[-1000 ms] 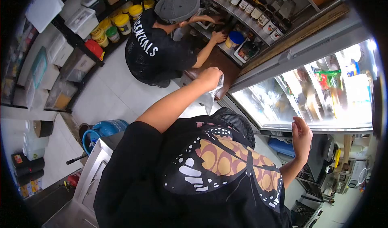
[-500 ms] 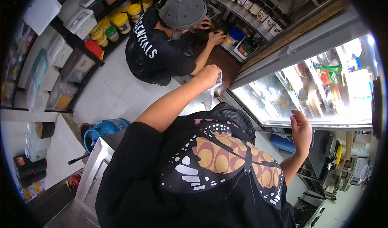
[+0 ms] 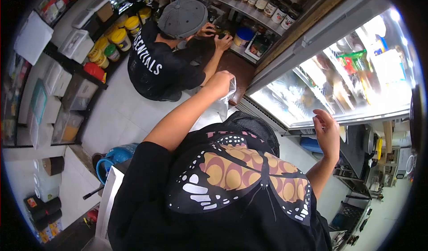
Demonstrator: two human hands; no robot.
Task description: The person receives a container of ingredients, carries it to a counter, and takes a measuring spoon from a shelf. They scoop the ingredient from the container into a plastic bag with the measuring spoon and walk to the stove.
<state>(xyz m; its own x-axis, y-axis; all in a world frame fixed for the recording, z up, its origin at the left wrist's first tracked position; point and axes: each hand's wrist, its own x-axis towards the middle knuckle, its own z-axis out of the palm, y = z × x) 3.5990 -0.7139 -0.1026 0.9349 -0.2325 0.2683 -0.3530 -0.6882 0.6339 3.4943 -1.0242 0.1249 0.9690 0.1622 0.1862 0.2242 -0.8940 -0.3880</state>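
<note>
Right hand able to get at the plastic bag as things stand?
Probably yes. The right hand looks empty, and the plastic bag hangs from the left hand in front of the body. Nothing seems to block the way across, though one view leaves depth uncertain.

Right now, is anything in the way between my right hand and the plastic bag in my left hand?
Nothing visible is. Your left hand grips the plastic bag, your right hand appears empty, and the space between them looks clear; the lit refrigerator stands beyond that gap, not across it.
</note>
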